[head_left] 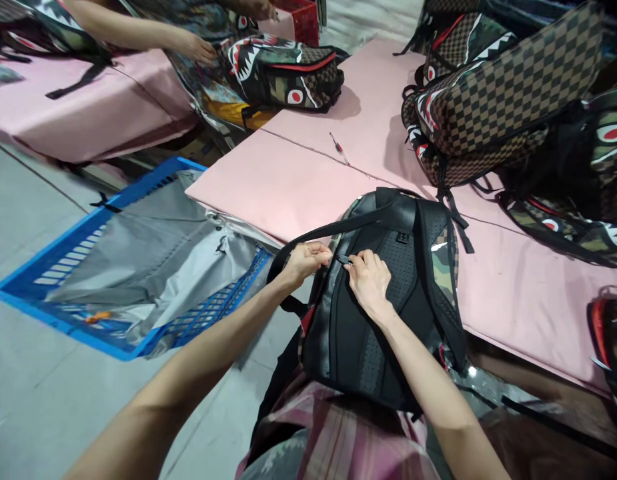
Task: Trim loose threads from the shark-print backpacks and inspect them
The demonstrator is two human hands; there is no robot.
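A backpack point(403, 280) leans on the table's near edge against my lap, its black padded back panel and shoulder straps facing up. My left hand point(308, 261) is at the panel's left side with thumb and fingers pinched together; what they hold, if anything, is too small to make out. Just right of it, my right hand point(369, 280) rests on the panel, fingertips closed on a small dark grey tab point(343, 259). A black strap arches above my left hand. Camouflage and checked fabric shows along the bag's sides.
Several checked shark-face backpacks point(518, 87) are piled at the right of the pink table point(298, 180). A red pen point(339, 148) lies on it. At left stands a blue crate point(68, 333) with grey sheeting. Across the table, a co-worker's hand point(195, 48) is near another backpack point(288, 73).
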